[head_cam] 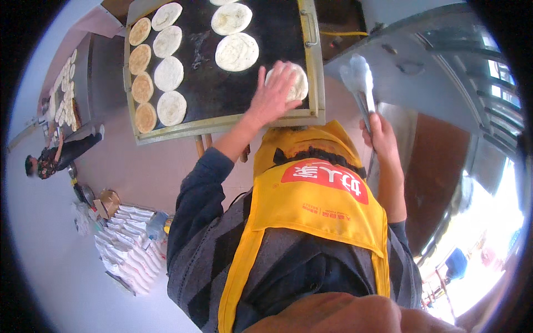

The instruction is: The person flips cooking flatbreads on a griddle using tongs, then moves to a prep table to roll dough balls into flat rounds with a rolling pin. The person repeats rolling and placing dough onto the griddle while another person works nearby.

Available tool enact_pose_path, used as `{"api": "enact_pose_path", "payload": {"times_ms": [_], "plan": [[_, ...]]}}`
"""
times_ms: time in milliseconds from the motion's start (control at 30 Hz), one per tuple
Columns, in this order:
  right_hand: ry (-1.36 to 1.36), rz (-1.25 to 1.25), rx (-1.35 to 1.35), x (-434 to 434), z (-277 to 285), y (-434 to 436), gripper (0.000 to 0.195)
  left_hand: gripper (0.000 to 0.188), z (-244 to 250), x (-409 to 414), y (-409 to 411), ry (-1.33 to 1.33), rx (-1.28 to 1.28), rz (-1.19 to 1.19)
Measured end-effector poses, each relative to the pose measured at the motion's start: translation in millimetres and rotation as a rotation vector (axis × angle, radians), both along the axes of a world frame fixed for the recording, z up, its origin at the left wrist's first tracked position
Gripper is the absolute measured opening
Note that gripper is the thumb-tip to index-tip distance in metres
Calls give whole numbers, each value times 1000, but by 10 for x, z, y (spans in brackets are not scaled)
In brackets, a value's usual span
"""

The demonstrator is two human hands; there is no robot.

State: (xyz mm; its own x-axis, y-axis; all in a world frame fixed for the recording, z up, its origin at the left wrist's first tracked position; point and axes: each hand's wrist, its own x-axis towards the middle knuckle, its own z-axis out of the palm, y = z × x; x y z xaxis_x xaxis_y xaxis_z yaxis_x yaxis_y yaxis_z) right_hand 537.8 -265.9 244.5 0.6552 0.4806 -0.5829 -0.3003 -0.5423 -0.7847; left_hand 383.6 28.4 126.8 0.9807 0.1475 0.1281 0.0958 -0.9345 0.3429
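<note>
My left hand lies with spread fingers on a pale round flatbread at the near right corner of a dark griddle. In my right hand are metal tongs, pointing up beside the griddle's right edge; their tips look whitish and blurred. Two whole pale flatbreads lie in a column further back, with part of another at the picture's top. On the griddle's left side stand a column of pale flatbreads and an outer column of browned ones.
The griddle has a raised metal rim and a handle at right. At far left another person stands by a second work surface with many pale dough pieces. Stacked white sacks lie on the floor at lower left.
</note>
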Motion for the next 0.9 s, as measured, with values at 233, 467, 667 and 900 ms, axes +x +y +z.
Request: {"api": "enact_pose_path", "payload": {"times_ms": [233, 467, 667, 900], "plan": [[-19, 34, 32, -31, 119, 55, 46, 76, -138, 146, 943, -52, 71, 259], [12, 10, -6, -58, 38, 10, 45, 73, -152, 143, 296, 71, -4, -191], [27, -24, 18, -78, 76, -5, 46, 68, -232, -3, 189, 111, 96, -287], [-50, -37, -48, -166, 162, 50, 46, 63, 31, 120, 346, 46, 29, -302]]}}
